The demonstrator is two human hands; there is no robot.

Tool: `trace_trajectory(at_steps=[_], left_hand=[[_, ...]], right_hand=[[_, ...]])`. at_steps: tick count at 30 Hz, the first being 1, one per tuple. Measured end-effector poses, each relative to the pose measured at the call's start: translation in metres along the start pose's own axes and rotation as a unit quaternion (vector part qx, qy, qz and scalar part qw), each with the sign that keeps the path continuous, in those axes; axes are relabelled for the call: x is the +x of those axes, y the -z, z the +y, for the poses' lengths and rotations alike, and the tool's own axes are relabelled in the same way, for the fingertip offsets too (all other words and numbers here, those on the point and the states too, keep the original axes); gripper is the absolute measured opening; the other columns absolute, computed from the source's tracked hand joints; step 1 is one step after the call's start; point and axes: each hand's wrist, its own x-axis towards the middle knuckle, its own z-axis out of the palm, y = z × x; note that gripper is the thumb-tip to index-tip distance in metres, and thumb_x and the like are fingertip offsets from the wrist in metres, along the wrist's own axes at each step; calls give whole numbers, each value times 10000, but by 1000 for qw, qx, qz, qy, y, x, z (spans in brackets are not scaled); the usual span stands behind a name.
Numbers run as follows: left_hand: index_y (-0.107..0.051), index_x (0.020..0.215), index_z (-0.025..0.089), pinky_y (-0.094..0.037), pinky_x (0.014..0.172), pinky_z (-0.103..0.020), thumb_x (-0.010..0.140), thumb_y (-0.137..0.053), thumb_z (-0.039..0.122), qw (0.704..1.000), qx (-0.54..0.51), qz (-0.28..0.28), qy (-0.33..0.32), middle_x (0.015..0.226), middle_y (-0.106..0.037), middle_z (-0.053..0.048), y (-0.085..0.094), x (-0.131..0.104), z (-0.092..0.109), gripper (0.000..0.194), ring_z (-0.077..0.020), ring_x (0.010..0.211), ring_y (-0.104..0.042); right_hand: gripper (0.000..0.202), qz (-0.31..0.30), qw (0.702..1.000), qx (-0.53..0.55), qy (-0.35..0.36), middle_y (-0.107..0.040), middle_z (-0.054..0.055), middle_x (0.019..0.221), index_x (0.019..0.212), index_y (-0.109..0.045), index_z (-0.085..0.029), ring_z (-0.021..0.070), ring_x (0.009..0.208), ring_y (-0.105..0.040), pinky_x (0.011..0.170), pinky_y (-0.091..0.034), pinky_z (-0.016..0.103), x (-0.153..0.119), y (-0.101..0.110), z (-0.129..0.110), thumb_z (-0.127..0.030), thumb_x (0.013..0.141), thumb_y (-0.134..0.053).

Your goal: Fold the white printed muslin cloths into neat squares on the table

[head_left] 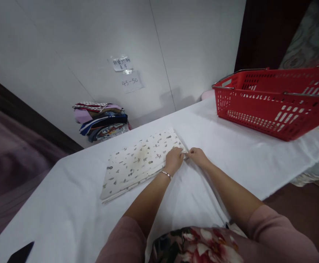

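A white cloth with small grey prints (137, 160) lies folded into a flat rectangle on the white-covered table (74, 190). My left hand (174, 159), with a bracelet at its wrist, is closed at the cloth's near right corner, its fingertips pinching the edge. Just to its right, my right hand (198, 156) pinches the same corner. The two hands are close together, and layered edges show along the cloth's near side.
A red plastic basket (258, 109) with metal handles stands at the right. Several folded clothes (101, 120) are piled by the wall at the back left. Paper notes (132, 81) are taped to the wall. A dark flat object (21, 253) lies at the lower left.
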Motion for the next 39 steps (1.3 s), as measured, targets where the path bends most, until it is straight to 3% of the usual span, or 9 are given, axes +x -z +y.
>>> trace_trajectory(at_steps=[6,10,14,20,24,28,34,39], left_hand=[[-596,1007,201,-429,824,-300,887,-484,263,1000,-18,-1,13,995,-621,-48,0,-2,3,175,-186,967,-556],[-590,1006,202,-432,781,-292,841,-554,342,999,-34,-7,14,988,-623,-44,3,-5,4,219,-188,928,-562],[-595,929,203,-411,719,-269,850,-539,350,998,-45,-5,48,948,-627,-34,8,-1,3,175,-172,872,-565],[-609,864,196,-397,711,-254,876,-513,316,992,-84,20,93,869,-637,-25,18,10,1,154,-157,834,-569],[-615,915,203,-405,751,-256,878,-518,307,993,-81,43,74,935,-641,-27,17,10,-1,147,-159,876,-571],[-609,989,209,-411,788,-260,885,-508,286,995,-66,46,56,994,-638,-27,10,6,0,164,-161,922,-569],[-604,1063,209,-418,823,-272,891,-505,286,997,-41,33,50,1047,-627,-40,7,4,1,213,-171,973,-560],[-605,1082,210,-418,837,-275,890,-501,277,998,-24,28,42,1035,-625,-41,7,1,3,229,-174,982,-555]], right_hand=[[176,-25,991,127,-26,-492,-40,424,617,-482,-195,91,411,-418,429,-300,206,1,-5,4,-308,738,-540],[162,-43,982,184,-27,-523,-20,457,645,-486,-194,98,422,-451,416,-314,204,0,-4,-1,-324,723,-541],[217,-60,976,207,-2,-559,-13,525,751,-587,-169,105,470,-482,447,-339,207,-1,0,-5,-380,737,-536],[206,35,998,-15,49,-659,19,734,789,-657,-175,143,690,-580,620,-408,233,5,4,4,-279,781,-480],[168,20,993,-115,27,-676,57,801,733,-667,-184,195,810,-591,668,-388,263,3,1,5,-320,758,-572],[259,2,963,-269,-1,-669,97,945,885,-668,-188,219,878,-599,667,-383,275,1,-3,0,-407,802,-558],[164,9,972,-234,3,-656,92,942,845,-637,-186,218,885,-589,673,-370,276,0,-8,-1,-331,797,-579],[33,30,989,-144,16,-638,63,911,752,-584,-186,180,851,-567,656,-358,250,0,-7,0,-213,763,-567]])
